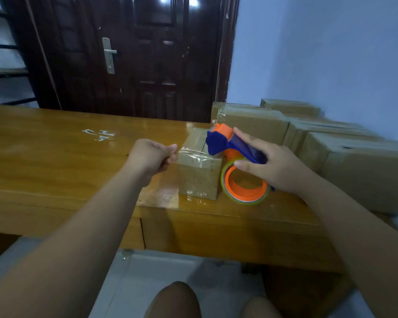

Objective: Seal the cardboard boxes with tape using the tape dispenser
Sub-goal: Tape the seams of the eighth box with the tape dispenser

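While the right hand [269, 166] clasps the blue handle of the tape dispenser [234, 157], the tool's head sits over the right top edge of the small box [199, 173] on the table [44, 145], just left of that hand. The left hand [152, 157] is curled at the box's left edge; whether it pinches tape I cannot tell.

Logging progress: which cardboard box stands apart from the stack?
The small box beside the tape dispenser, near the table's front edge; the other boxes are piled rightward.
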Motion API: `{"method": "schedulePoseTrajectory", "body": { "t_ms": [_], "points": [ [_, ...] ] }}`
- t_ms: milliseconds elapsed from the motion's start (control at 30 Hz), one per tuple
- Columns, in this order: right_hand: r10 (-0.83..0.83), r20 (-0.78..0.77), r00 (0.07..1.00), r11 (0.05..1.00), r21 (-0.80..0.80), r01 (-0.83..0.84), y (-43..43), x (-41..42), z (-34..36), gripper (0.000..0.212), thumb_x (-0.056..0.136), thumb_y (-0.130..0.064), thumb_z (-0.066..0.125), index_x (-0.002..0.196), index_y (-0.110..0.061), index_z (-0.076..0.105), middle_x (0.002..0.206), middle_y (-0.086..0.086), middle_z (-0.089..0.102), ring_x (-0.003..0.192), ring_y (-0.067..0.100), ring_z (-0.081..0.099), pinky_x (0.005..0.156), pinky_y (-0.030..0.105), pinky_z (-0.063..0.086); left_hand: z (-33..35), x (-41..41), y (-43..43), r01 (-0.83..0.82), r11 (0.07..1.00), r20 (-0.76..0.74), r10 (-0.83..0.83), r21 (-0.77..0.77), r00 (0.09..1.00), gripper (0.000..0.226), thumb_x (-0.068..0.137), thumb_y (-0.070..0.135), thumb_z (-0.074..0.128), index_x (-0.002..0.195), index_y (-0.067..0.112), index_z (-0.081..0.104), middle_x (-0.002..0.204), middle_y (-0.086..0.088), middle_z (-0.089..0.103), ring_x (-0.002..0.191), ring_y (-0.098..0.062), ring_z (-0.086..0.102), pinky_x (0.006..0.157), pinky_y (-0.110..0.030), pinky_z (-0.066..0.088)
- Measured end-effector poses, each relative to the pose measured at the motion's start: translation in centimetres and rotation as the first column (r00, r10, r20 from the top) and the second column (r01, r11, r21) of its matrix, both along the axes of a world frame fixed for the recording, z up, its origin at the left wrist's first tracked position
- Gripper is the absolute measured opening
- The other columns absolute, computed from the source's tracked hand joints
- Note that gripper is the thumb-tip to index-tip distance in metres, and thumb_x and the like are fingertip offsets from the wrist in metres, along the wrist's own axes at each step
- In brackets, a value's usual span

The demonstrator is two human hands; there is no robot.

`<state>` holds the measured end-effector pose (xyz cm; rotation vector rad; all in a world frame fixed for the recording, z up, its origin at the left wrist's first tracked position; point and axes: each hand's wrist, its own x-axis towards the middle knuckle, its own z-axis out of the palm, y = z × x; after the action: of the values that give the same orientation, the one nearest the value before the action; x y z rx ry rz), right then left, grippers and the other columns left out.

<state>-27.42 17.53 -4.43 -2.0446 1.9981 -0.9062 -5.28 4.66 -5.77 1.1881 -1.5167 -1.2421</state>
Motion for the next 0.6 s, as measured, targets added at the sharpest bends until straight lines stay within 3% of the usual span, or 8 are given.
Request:
{"method": "schedulePoseTrajectory", "body": {
  "t_ms": [100,167,300,433,500,600],
  "points": [
    [0.018,0.054,0.998,1.0,-0.004,-0.017,-0.3,-0.4,-0.7,0.069,0.084,-0.051,0.059,0.141,-0.058,0.021,0.131,-0.025,0.047,0.108,0.015,0.061,0.077,0.003,0.041,-0.8,-0.3,0.2,0.02,0.998,-0.095,-0.014,0.067,0.995,0.023,0.091,0.018,0.062,0.071,0.006,0.063,0.048,0.006,0.058,0.051,-0.007,0.048,0.049,-0.016,0.046],
    [0.043,0.131,0.99,0.999,-0.019,-0.041,-0.4,-0.4,-1.2,0.071,0.08,-0.055,0.058,0.14,-0.058,0.021,0.137,-0.027,0.042,0.113,0.012,0.058,0.085,0.012,0.044,-1.2,-0.6,0.4,0.016,0.999,-0.125,-0.01,0.045,0.992,0.025,0.092,0.019,0.061,0.071,0.006,0.062,0.052,0.004,0.057,0.054,-0.009,0.048,0.053,-0.019,0.045],
    [0.074,0.233,0.97,0.996,-0.061,-0.062,-0.6,-0.3,-2.2,0.073,0.073,-0.059,0.057,0.137,-0.06,0.022,0.124,-0.038,0.042,0.115,0.013,0.057,0.099,0.034,0.047,-2.1,-1.2,0.9,-0.026,0.999,0.017,0.027,-0.043,1.0,0.027,0.096,0.03,0.053,0.087,0.007,0.063,0.068,-0.001,0.048,0.063,-0.014,0.042,0.064,-0.028,0.039],
    [0.084,0.27,0.959,0.994,-0.088,-0.062,-0.8,-0.2,-2.8,0.071,0.072,-0.062,0.057,0.134,-0.063,0.022,0.118,-0.043,0.041,0.12,0.02,0.054,0.101,0.042,0.046,-4.1,-2.2,1.5,-0.04,0.977,-0.052,0.052,0.211,0.997,0.009,0.099,0.026,0.044,0.099,0.02,0.049,0.071,-0.002,0.048,0.061,-0.016,0.043,0.054,-0.033,0.038],
    [0.081,0.274,0.958,0.994,-0.094,-0.057,-0.9,-0.2,-2.9,0.07,0.073,-0.062,0.057,0.134,-0.063,0.023,0.118,-0.043,0.042,0.119,0.017,0.055,0.101,0.041,0.046,-5.1,-2.7,2.2,-0.114,0.987,-0.07,0.123,0.112,0.99,0.019,0.098,0.014,0.042,0.11,0.028,0.047,0.085,0.001,0.055,0.072,-0.016,0.053,0.058,-0.035,0.045],
    [0.074,0.288,0.955,0.994,-0.097,-0.048,-1.1,-0.1,-3.0,0.069,0.071,-0.067,0.058,0.132,-0.066,0.025,0.122,-0.041,0.044,0.116,0.006,0.054,0.103,0.037,0.045,-5.5,-2.5,3.7,-0.178,0.958,-0.195,0.135,-0.225,0.972,0.057,0.091,-0.011,0.04,0.123,0.036,0.042,0.109,0.018,0.053,0.1,-0.001,0.055,0.078,-0.021,0.049]
  ]
}}
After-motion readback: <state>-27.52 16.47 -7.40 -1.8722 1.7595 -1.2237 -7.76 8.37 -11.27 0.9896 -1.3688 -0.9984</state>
